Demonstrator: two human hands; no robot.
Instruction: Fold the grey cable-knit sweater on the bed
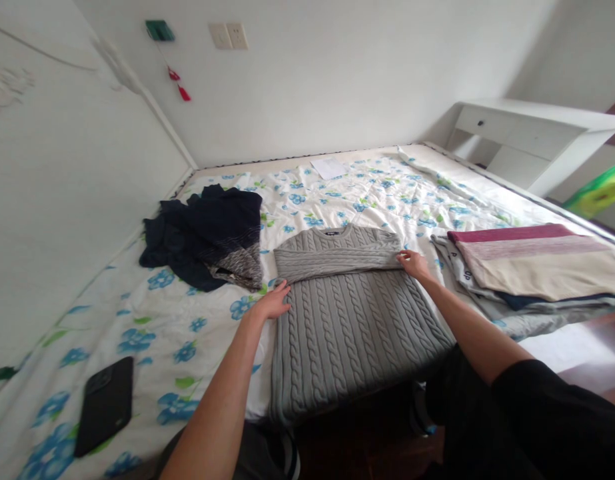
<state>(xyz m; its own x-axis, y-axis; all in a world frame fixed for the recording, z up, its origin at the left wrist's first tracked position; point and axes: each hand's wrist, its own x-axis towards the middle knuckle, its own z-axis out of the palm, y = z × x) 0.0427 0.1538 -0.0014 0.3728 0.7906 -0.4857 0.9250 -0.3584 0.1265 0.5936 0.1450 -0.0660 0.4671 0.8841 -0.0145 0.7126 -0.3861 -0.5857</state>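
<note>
Left of the left hand (273,301) lie a black phone (104,405) and a crumpled navy garment (202,233). That hand rests open, fingertips touching a grey cable-knit sweater (354,333). The right hand (413,264) lies on its folded sleeve (337,253), grip unclear, beside a folded clothes stack (532,267), cut off rightward.

On the one blue-flowered white bed (157,313) lie one grey cable-knit sweater (352,320), one crumpled navy garment (202,233), one stack of folded garments (532,267), one black rectangular phone (104,407) and one white paper sheet (330,168). There are two bare hands, one left hand (272,301) and one right hand (414,265). The wall shows two square white switch plates (228,36) and one red tassel (180,83).
</note>
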